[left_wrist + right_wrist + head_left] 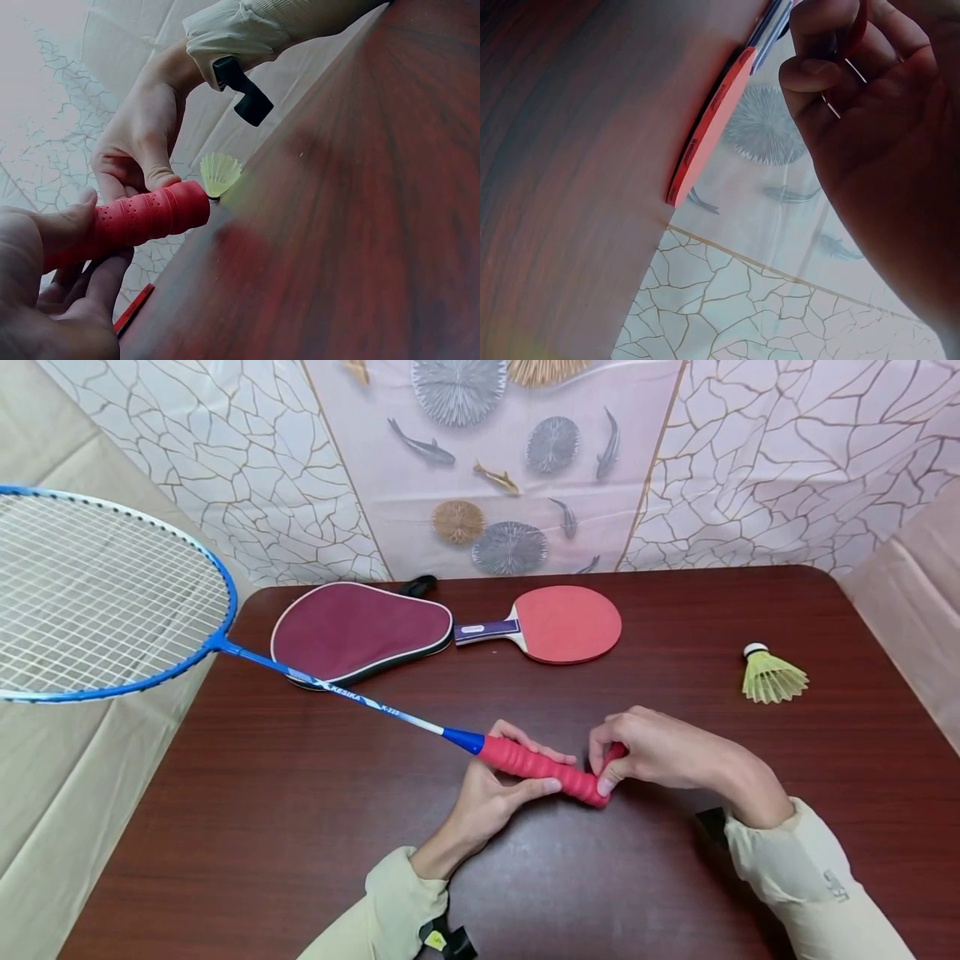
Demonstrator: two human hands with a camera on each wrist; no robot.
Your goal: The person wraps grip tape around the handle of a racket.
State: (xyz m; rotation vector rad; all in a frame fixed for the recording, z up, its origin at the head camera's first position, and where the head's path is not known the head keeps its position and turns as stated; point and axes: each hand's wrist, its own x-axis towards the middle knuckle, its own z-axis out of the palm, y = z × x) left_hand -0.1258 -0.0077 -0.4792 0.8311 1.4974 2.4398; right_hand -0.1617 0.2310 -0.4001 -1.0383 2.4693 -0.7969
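A blue badminton racket (382, 708) is held above the table, its strung head reaching out at the left of the head view. My left hand (480, 806) grips its red, ridged handle, thumb on the near side and fingers behind. At the butt end, my right hand (663, 747) pinches a loose length of red grip tape (617, 755). Part of that tape (859, 34) shows between the right fingers in the right wrist view; the rest is hidden by the hand. Small holes dot the wrapped handle (150, 214) in the left wrist view.
On the brown table (300, 843), a maroon paddle case (360, 627) and a red table tennis paddle (568, 622) lie along the back. A yellow shuttlecock (772, 675) lies at the right. Patterned cloth (262, 477) hangs behind the table.
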